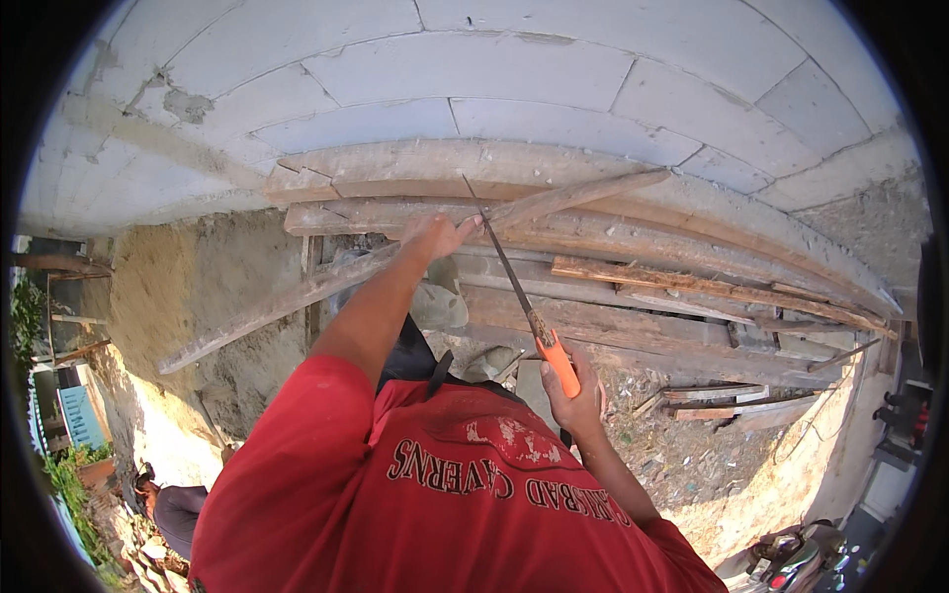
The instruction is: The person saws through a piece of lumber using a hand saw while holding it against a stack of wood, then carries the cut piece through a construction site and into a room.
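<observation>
Slanting plank: the landmark (583, 199); a long, greyish piece of timber lying across the other boards, its left end low and out over the ground, its right end raised toward the wall
Handsaw: laid across the slanting plank near its middle (511, 272); the narrow dark blade passes over it, the tip reaching beyond its far edge; the orange handle (559, 366) is on the wearer's side of it
Right hand: on the near side of the slanting plank (583, 397); fingers wrapped round the orange handle, holding the saw
Left hand: on the slanting plank, just left of the blade (435, 237); thumb stretched out to the blade; fingers partly hidden, so I cannot tell how firmly they close on the wood
Stacked boards: under and beyond the slanting plank (395, 187); long, weathered, lying roughly along the wall
Rough brown board: right of the slanting plank and nearer the wearer (712, 289); its edge splintered
Block wall: beyond the slanting plank (494, 69); pale blocks with dark joints
Rubble ground: nearer the wearer than the slanting plank, to the right (682, 445); strewn with small debris
Motorcycle: well apart from the slanting plank, far to the right and behind (799, 561); partly in view
</observation>
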Available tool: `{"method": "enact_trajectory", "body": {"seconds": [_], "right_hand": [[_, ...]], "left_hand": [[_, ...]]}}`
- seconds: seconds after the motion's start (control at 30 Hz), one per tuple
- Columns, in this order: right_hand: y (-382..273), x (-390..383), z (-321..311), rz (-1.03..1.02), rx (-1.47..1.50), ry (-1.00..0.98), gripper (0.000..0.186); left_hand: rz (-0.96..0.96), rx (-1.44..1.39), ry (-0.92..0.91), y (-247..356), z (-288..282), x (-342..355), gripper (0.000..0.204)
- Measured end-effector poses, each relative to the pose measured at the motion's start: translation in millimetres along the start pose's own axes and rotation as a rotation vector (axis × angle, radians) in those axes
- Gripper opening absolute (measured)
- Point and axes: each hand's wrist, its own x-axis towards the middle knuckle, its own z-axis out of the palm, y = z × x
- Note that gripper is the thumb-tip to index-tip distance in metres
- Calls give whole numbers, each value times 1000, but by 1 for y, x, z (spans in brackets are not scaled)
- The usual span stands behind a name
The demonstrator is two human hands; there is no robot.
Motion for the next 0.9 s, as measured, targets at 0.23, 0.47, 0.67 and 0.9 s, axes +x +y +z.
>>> {"method": "enact_trajectory", "body": {"seconds": [0.23,0.47,0.67,0.9], "right_hand": [[-2,122,51,-23,40,66,45],[18,-31,-20,159,201,-60,52],[6,123,51,-119,-129,62,43],[5,-8,-5,74,77,-59,46]], "left_hand": [[56,-31,176,9,12,-1,100],[-15,30,45,-6,13,0,99],[25,35,77,6,17,4,95],[15,-28,110,-4,13,4,96]]}}
